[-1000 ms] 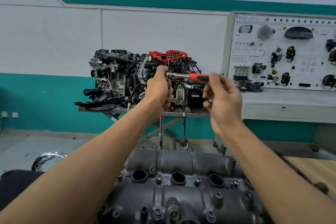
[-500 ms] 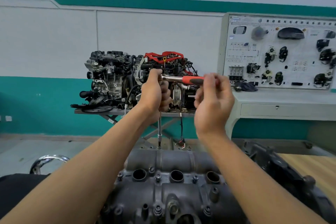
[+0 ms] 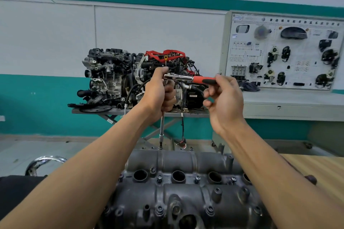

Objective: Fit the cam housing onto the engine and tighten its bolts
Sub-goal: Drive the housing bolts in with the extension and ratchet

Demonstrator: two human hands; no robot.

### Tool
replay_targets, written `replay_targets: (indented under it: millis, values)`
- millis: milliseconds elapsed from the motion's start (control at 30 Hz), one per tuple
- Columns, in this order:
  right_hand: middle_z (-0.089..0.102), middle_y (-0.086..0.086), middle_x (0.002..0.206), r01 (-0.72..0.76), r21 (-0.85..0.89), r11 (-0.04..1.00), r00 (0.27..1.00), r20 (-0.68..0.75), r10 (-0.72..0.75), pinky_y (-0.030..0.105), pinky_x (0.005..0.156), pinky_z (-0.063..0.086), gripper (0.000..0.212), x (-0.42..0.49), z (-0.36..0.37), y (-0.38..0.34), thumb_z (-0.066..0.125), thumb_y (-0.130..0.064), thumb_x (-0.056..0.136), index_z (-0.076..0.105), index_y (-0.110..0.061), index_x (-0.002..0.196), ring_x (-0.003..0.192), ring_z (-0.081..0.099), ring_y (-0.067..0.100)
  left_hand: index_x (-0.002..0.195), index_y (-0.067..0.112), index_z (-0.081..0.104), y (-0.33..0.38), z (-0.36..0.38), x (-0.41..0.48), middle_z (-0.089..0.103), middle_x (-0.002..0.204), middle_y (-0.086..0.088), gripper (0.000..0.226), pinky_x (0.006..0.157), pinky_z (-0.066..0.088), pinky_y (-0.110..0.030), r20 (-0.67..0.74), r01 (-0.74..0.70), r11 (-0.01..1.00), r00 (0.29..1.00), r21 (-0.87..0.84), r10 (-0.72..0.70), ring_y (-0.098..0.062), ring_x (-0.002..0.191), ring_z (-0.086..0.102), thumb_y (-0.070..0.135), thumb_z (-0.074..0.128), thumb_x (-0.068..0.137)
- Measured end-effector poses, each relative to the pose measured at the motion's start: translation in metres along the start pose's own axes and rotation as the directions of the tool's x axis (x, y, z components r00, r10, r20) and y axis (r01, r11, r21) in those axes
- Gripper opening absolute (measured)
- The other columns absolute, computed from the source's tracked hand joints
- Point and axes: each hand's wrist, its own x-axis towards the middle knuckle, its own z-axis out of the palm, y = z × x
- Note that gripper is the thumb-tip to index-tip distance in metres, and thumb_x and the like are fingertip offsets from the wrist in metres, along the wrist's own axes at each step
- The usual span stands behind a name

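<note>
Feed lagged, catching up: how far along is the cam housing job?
Done: housing looks seated, with bolts in its holes. In hand: left hand grips the extension, set down at the far edge; right hand holds the ratchet handle. Left: the other bolts; tightness can't be judged.

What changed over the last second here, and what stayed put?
The right hand eased outward on the ratchet. Half a second ago it covered the end of the grip; now only its fingertips pinch it and more of the red grip shows. The handle barely swung and still points right. The left hand still grips the extension under the ratchet head, with its tip at the far edge of the housing.
</note>
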Motion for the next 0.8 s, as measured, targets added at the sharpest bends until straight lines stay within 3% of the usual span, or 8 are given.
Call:
replay_targets:
  millis: [100, 200, 300, 400, 533, 733, 800]
  values:
    - [0.047, 0.002, 0.060, 0.040, -0.084, 0.996, 0.999, 0.021, -0.038, 0.023, 0.044, 0.031, 0.012, -0.008, -0.002, -0.005, 0.052, -0.014, 0.102, 0.050, -0.015, 0.090, 0.054, 0.046, 0.013, 0.054, 0.019, 0.036, -0.005, -0.009, -0.001, 0.031, 0.048, 0.003, 0.067, 0.044, 0.021, -0.025, 0.058, 0.013, 0.996, 0.998, 0.084, -0.017, -0.015, 0.044, 0.024, 0.071, 0.029, 0.095]
    - [0.050, 0.001, 0.062, 0.044, -0.112, 0.993, 0.998, 0.058, -0.038, 0.023, 0.045, 0.032, 0.011, -0.008, -0.004, -0.008, 0.053, -0.017, 0.102, 0.052, -0.015, 0.091, 0.057, 0.047, 0.014, 0.067, 0.010, 0.055, -0.015, -0.030, -0.010, 0.054, 0.065, -0.008, 0.090, 0.062, 0.035, -0.033, 0.283, 0.078, 0.980, 0.951, 0.183, -0.128, -0.020, 0.058, 0.046, 0.092, 0.019, 0.077]
    - [0.051, 0.000, 0.061, 0.038, -0.133, 0.990, 0.997, 0.075, -0.028, 0.022, 0.044, 0.032, 0.012, -0.006, -0.005, -0.009, 0.052, -0.017, 0.102, 0.051, -0.015, 0.091, 0.056, 0.047, 0.014, 0.077, 0.009, 0.061, -0.029, -0.046, -0.019, 0.057, 0.073, -0.011, 0.098, 0.069, 0.037, -0.038, 0.357, 0.178, 0.969, 0.906, 0.172, -0.229, -0.022, 0.065, 0.051, 0.098, 0.018, 0.070]
    - [0.050, 0.001, 0.060, -0.007, -0.120, 0.993, 0.998, 0.066, 0.015, 0.023, 0.044, 0.032, 0.011, -0.005, -0.002, -0.008, 0.050, -0.016, 0.103, 0.051, -0.015, 0.092, 0.055, 0.046, 0.014, 0.061, 0.013, 0.053, -0.047, -0.039, -0.025, 0.045, 0.060, -0.005, 0.092, 0.061, 0.031, -0.036, 0.197, 0.275, 0.956, 0.936, 0.102, -0.290, -0.020, 0.055, 0.039, 0.097, 0.017, 0.072]
    - [0.051, -0.001, 0.058, -0.062, -0.121, 0.991, 0.997, 0.047, 0.068, 0.023, 0.042, 0.033, 0.010, 0.000, -0.002, -0.006, 0.047, -0.017, 0.104, 0.051, -0.016, 0.095, 0.052, 0.047, 0.013, 0.051, 0.022, 0.023, -0.060, -0.019, -0.025, 0.019, 0.050, 0.002, 0.077, 0.054, 0.009, -0.034, -0.028, 0.384, 0.918, 0.923, 0.094, -0.383, -0.017, 0.050, 0.014, 0.094, 0.019, 0.077]
    - [0.050, -0.003, 0.056, -0.215, -0.194, 0.957, 0.974, -0.117, 0.195, 0.022, 0.045, 0.030, 0.013, 0.015, -0.002, -0.004, 0.045, -0.018, 0.104, 0.057, -0.013, 0.106, 0.052, 0.043, 0.011, 0.052, 0.025, 0.019, -0.062, -0.010, -0.017, 0.018, 0.047, 0.004, 0.072, 0.046, 0.008, -0.027, -0.172, 0.411, 0.904, 0.905, 0.120, -0.389, -0.016, 0.044, 0.011, 0.091, 0.019, 0.081]
    - [0.050, -0.003, 0.054, -0.189, -0.185, 0.964, 0.978, -0.127, 0.167, 0.022, 0.043, 0.030, 0.013, 0.013, 0.003, -0.006, 0.045, -0.018, 0.103, 0.057, -0.012, 0.105, 0.050, 0.043, 0.010, 0.050, 0.026, 0.020, -0.062, -0.008, -0.019, 0.018, 0.047, 0.004, 0.072, 0.044, 0.009, -0.026, -0.208, 0.389, 0.913, 0.909, 0.121, -0.360, -0.016, 0.043, 0.011, 0.089, 0.019, 0.083]
